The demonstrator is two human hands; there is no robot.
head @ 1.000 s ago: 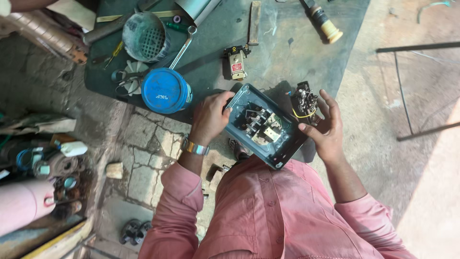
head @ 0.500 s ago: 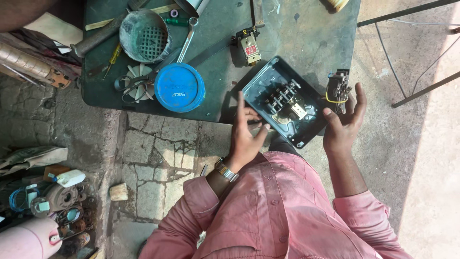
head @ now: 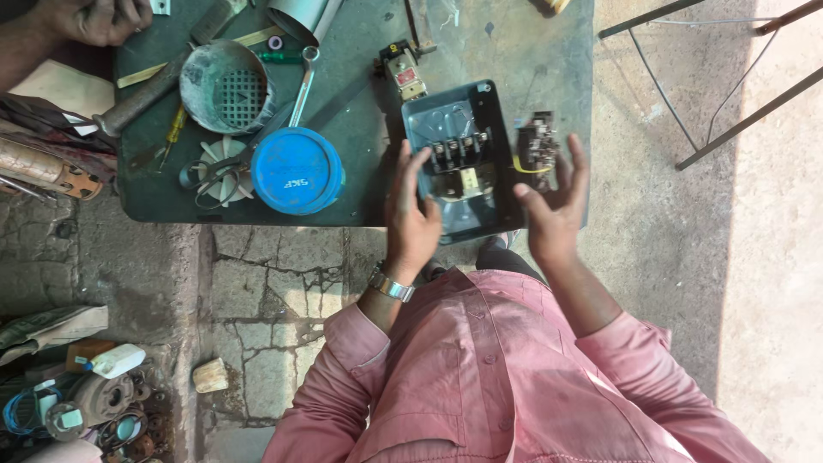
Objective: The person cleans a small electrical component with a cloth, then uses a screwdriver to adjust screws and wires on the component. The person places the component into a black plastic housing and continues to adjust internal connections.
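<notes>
An open dark electrical switch box (head: 493, 129) with a row of terminals inside lies tilted at the near edge of the green table (head: 531, 51). My left hand (head: 411, 219), with a wristwatch, grips the box's left side, fingers laid over the rim. My right hand (head: 553, 214) is at the box's right edge. It holds a small black electrical component (head: 537, 147) that a yellow wire joins to the box.
On the table lie a blue round tin (head: 296, 170), a metal strainer bowl (head: 227, 86), a wrench (head: 300, 86), a white fan wheel (head: 219, 163) and a small switch part (head: 403, 73). Another person's hand (head: 94, 17) rests top left. Metal frame legs (head: 729, 94) stand at right.
The box has turned more upright in view and sits over the table edge. My left hand has slid up its left side. My right hand still carries the black component.
</notes>
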